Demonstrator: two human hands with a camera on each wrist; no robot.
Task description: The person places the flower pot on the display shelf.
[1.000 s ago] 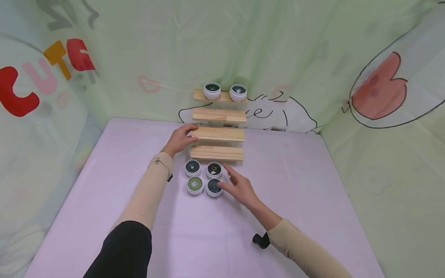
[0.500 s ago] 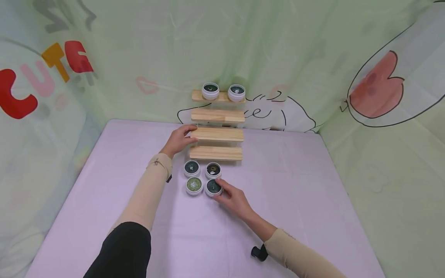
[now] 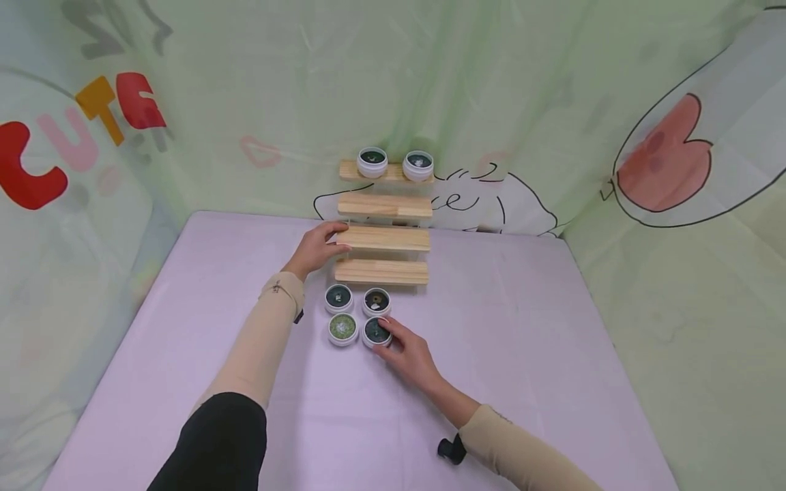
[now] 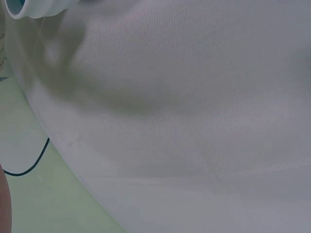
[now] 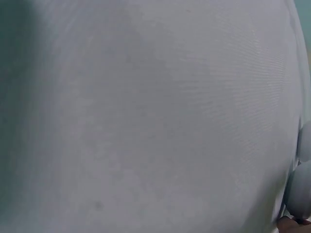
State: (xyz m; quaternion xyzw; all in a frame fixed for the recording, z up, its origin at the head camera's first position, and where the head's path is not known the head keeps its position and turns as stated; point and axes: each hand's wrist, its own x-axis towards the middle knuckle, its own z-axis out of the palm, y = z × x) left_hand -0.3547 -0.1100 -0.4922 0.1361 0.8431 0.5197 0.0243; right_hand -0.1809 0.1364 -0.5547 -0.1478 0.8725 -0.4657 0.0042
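In the head view my right hand [image 3: 410, 353] grips a round white jar [image 3: 376, 332] with a dark top, thumb at its near side and fingers at its far rim. Three more white jars stand around it: one green-topped [image 3: 342, 327], one dark-topped [image 3: 338, 297], one with a brown and white patch [image 3: 376, 300]. Behind them rises a tiered wooden display shelf [image 3: 383, 238]. My left hand [image 3: 315, 248] holds the left end of its second step from the front, thumb in front and fingers behind. At the right wrist view's edge, part of a white jar [image 5: 300, 189] shows beside a fingertip.
Two white jars with dark tops, a left one [image 3: 372, 162] and a right one [image 3: 418, 166], stand on the top step. A pale lilac cloth [image 3: 503, 327] covers the table. Printed curtains [image 3: 258, 88] enclose the back and sides.
My right hand has come down and closed its thumb and fingers round the near right jar. The left hand has stayed at the shelf's left end.
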